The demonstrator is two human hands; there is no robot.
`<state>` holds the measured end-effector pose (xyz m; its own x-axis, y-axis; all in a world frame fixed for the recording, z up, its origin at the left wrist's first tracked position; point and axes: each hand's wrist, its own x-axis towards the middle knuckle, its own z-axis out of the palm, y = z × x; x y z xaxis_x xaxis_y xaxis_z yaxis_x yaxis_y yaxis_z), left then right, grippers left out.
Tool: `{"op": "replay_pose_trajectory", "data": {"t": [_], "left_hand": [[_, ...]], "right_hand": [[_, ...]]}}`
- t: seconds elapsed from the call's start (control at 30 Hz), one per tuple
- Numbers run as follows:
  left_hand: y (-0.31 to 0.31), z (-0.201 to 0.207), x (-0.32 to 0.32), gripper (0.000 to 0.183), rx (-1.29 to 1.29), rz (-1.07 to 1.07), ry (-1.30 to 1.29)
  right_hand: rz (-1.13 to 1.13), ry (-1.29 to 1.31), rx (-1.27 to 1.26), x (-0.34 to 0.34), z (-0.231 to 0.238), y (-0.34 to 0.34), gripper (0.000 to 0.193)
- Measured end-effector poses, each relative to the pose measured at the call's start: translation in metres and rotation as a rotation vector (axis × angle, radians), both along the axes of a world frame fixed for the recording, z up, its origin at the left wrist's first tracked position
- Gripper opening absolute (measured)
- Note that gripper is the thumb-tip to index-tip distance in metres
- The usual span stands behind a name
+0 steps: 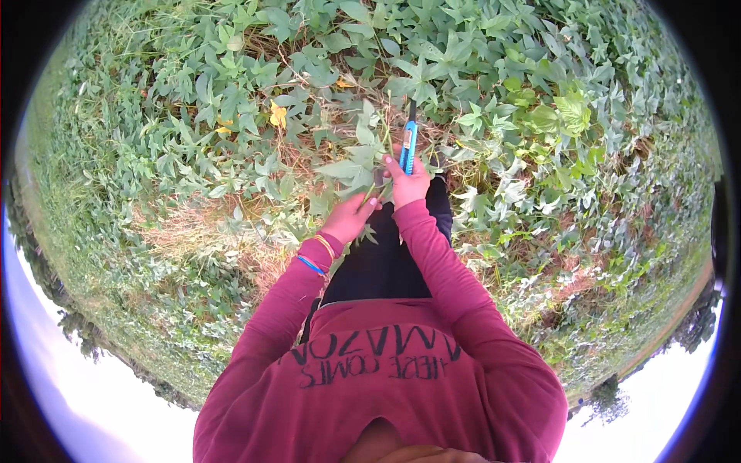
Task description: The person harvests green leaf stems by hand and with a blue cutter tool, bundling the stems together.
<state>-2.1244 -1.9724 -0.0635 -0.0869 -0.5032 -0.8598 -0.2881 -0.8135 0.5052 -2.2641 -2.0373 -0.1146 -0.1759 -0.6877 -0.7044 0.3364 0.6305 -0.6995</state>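
Note:
My right hand (411, 185) is closed around a blue utility knife (409, 148), its dark blade end pointing away from me. Between the thumb and fingers of that same hand runs a green stem of a leafy vine cutting (360, 163). Lower and to the left, my left hand (347, 219) pinches the lower part of the cutting, thumb against fingers. Broad lobed leaves of the cutting hang to the left of the stem, above my left hand. Some fingertips of both hands are hidden behind the stem and leaves.
Low green vines (448, 65) spread over the ground all around. Dry brown stalks (193, 228) lie at the left, and a yellow leaf (278, 115) shows beyond my hands. My dark-trousered legs (378, 266) stand among the plants. Trees line the field's far edges.

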Motion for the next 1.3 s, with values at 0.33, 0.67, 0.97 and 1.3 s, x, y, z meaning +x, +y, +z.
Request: {"op": "replay_pose_trajectory", "data": {"t": [0.33, 0.67, 0.97, 1.3], "left_hand": [[-0.088, 0.052, 0.036, 0.035, -0.131, 0.492, 0.146], [-0.032, 0.008, 0.002, 0.03, 0.212, -0.128, 0.231], [-0.057, -0.017, -0.066, 0.032, 0.405, 0.478, 0.426], [-0.099, -0.059, -0.138, 0.035, 0.238, 0.363, 0.184]], "right_hand": [[0.612, 0.248, -0.765, -0.005, 0.063, -0.001, 0.037], [0.8, 0.86, 0.51, -0.239, -0.165, -0.122, 0.032], [0.907, 0.797, 0.246, -0.221, -0.151, -0.035, 0.027], [1.33, 0.681, -0.118, -0.24, -0.128, -0.121, 0.018]]}}
